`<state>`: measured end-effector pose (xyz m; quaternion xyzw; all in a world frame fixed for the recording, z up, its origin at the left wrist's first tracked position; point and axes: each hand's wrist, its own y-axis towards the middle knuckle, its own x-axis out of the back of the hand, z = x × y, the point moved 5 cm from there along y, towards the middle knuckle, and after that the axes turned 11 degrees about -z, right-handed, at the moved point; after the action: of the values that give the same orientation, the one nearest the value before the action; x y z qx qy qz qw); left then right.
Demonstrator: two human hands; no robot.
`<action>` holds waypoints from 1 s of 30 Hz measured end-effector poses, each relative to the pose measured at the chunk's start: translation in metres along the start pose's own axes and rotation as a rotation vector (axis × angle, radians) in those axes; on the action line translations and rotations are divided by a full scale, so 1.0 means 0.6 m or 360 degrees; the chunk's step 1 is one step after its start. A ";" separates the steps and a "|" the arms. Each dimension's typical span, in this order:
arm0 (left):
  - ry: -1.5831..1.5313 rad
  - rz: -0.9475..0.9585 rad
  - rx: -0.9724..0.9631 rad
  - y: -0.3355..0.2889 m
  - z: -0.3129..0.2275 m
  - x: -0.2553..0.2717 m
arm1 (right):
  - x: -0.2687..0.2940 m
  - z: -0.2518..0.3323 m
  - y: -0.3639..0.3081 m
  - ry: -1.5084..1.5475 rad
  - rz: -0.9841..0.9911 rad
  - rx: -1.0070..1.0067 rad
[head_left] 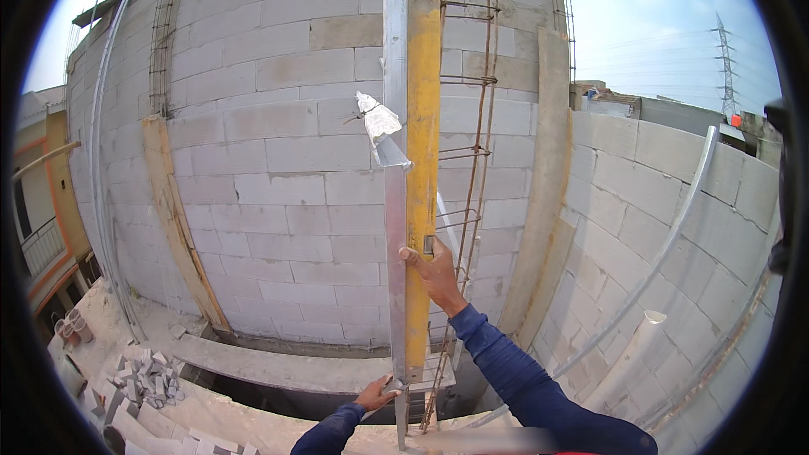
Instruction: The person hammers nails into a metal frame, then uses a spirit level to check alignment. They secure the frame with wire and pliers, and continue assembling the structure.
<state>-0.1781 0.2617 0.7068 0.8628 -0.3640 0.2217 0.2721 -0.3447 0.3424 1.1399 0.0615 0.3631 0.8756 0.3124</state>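
Note:
A long yellow spirit level (pixel 424 118) stands upright against a silvery metal profile (pixel 395 244), edge to edge. My right hand (pixel 436 271) is closed around the level near its small window, the thumb reaching across toward the profile. Lower down, my left hand (pixel 379 393) grips the profile near the level's bottom end; part of its fingers is hidden. A short metal piece with a crumpled whitish wrapping (pixel 379 120) sticks out to the left of the profile. Just behind and to the right rises a rusty rebar cage (pixel 482 118).
A grey block wall (pixel 286 152) fills the back, with wooden boards (pixel 181 219) on it. Below runs a ledge (pixel 286 371) beside a dark gap (pixel 253 393). Broken block pieces (pixel 145 379) lie at lower left. A pale pipe (pixel 628 350) leans at right.

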 end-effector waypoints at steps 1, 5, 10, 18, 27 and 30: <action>0.0000 0.0021 0.0007 0.002 0.002 -0.001 | 0.001 0.004 0.000 -0.0027 0.0014 0.0018; -0.0012 0.0066 0.0015 0.003 0.004 -0.002 | 0.002 0.013 0.000 -0.0045 0.0040 -0.0032; 0.0017 0.0121 0.0063 0.004 0.000 0.000 | 0.001 0.019 -0.001 -0.0032 0.0065 -0.0119; 0.0017 0.0128 0.0042 0.003 -0.005 0.005 | -0.001 0.024 -0.001 -0.0027 0.0038 -0.0101; -0.0006 0.0146 0.0046 0.005 -0.017 0.008 | 0.000 0.017 0.000 -0.0016 0.0036 -0.0121; 0.0004 0.0182 0.0076 0.004 -0.016 0.008 | 0.002 0.016 0.001 -0.0018 0.0038 -0.0124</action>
<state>-0.1785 0.2638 0.7178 0.8466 -0.4068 0.2466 0.2388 -0.3426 0.3485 1.1469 0.0586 0.3263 0.8924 0.3062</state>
